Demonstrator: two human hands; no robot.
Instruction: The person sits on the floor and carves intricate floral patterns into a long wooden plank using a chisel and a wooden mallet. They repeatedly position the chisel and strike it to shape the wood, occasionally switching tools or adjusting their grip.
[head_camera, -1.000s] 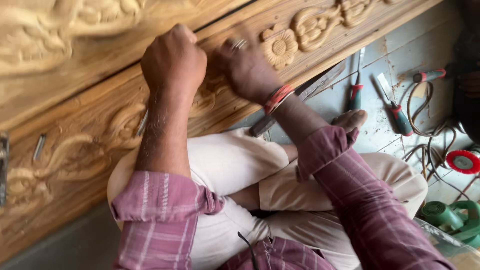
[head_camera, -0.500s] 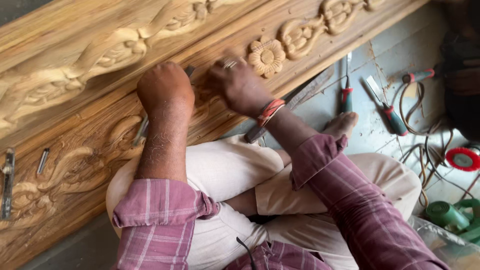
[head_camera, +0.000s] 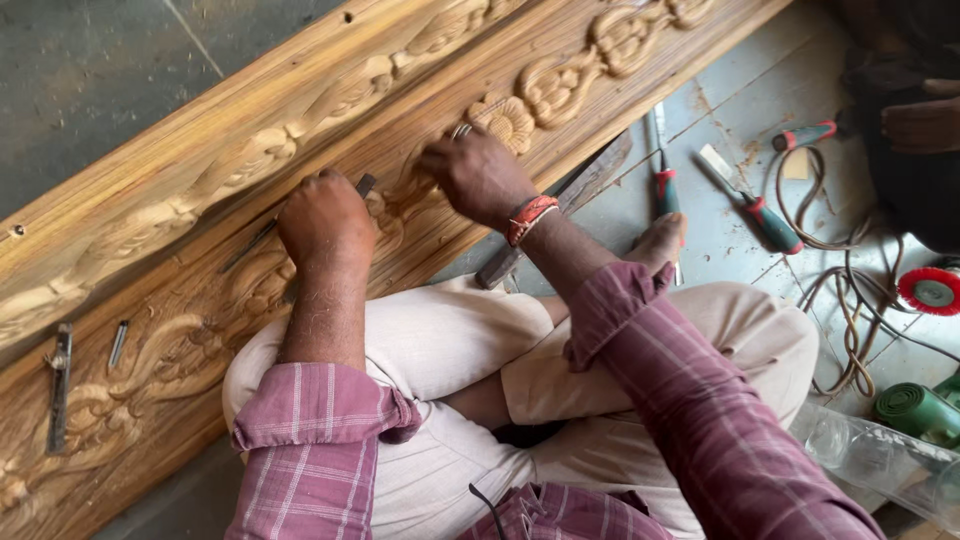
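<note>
Carved wooden beam (head_camera: 300, 150), long, pale, lying slantwise across the floor; scroll and flower relief along its faces. Second carved face below it, nearer the seated person's knees.

On the beam, left end: one flat metal tool (head_camera: 60, 385) and a short metal pin (head_camera: 118, 343), lying loose, well apart from the hands.

On the grey floor (head_camera: 740, 110), right of the beam: two chisels with red-and-green handles (head_camera: 662, 185) (head_camera: 752, 202), a third handle (head_camera: 808, 134) further off, a loop of cable (head_camera: 850, 300), a red disc (head_camera: 930, 290), a green tool body (head_camera: 915, 412), a clear plastic piece (head_camera: 870, 455). Another person's hand (head_camera: 920, 118) at the right edge. A dark wooden mallet (head_camera: 560, 205) lies along the beam's foot, partly behind the right forearm.

Left hand (head_camera: 325, 215): closed in a fist round a slim metal chisel (head_camera: 362, 185), whose ends show either side of the knuckles, laid against the carving.

Right hand (head_camera: 478, 175): ring on one finger, red wrist thread; fingers curled down onto the carved relief just beside the flower rosette (head_camera: 505, 120). Whether it holds anything, cannot tell
</note>
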